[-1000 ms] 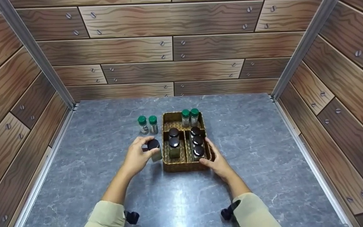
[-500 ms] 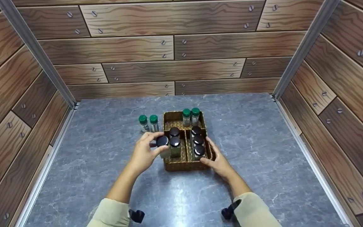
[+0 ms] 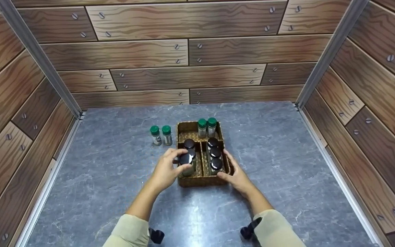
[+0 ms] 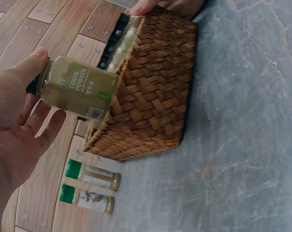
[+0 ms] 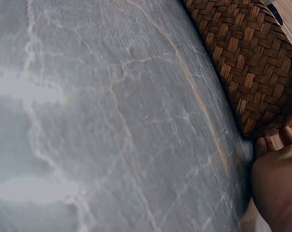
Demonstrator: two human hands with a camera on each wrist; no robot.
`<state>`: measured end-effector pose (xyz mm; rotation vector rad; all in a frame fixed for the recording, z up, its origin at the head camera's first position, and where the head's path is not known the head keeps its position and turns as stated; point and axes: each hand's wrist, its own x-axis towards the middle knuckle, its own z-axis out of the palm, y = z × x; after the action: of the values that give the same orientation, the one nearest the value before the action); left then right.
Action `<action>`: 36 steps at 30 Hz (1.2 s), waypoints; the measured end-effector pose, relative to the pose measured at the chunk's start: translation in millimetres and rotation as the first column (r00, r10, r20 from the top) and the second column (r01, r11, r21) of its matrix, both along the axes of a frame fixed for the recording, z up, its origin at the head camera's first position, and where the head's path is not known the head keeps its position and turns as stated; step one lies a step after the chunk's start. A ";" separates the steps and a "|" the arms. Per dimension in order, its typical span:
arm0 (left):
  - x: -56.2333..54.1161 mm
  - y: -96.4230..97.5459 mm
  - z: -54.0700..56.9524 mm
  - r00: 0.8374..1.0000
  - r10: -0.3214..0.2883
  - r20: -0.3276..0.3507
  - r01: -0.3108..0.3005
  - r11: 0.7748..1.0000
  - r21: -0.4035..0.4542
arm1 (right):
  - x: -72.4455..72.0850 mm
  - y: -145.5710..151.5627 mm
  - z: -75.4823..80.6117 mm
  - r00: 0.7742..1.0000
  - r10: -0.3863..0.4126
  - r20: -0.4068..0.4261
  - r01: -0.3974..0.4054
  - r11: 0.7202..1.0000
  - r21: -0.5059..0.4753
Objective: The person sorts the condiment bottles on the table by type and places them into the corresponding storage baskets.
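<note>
My left hand (image 3: 166, 169) pinches a square jar (image 4: 80, 92) labelled cumin powder by its black cap (image 3: 185, 159). The jar is at the near end of the front left compartment of a woven basket (image 3: 201, 181), its lower end hidden behind the basket wall in the left wrist view. Two black-capped jars (image 3: 189, 144) stand just beyond it in that compartment. My right hand (image 3: 240, 178) holds the basket's near right corner, thumb on the front rim and fingers along the right side. Three more black-capped jars (image 3: 215, 152) fill the right compartment.
Two green-capped shakers (image 3: 206, 127) stand in the basket's back compartment, on its right. Two more green-capped shakers (image 3: 161, 135) stand on the grey marbled table (image 3: 115, 161), left of the basket. Wood-patterned walls (image 3: 183, 53) enclose the back and sides.
My left hand has carried the cumin powder jar rightward from beside the basket to over its front left compartment. My right hand stays on the basket's corner.
</note>
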<state>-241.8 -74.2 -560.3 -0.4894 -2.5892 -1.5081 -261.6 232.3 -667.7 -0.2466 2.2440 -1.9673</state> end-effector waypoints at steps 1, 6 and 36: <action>-0.4 0.9 -1.8 1.000 -0.007 0.016 0.007 1.000 -0.008 | -0.2 0.0 0.0 1.000 0.001 -0.005 -0.001 1.000 0.002; -3.3 3.6 -10.1 0.998 -0.050 0.049 0.051 0.998 -0.034 | -0.5 0.7 -0.1 1.000 0.007 -0.028 -0.006 1.000 0.026; -15.1 4.9 -29.1 0.998 -0.069 0.013 0.070 0.985 -0.157 | 0.6 -0.5 -0.3 1.000 0.000 -0.010 0.000 1.000 -0.013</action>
<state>-256.8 -69.2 -589.4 -0.5966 -2.7378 -1.3336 -261.0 231.8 -668.0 -0.2586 2.2382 -1.9858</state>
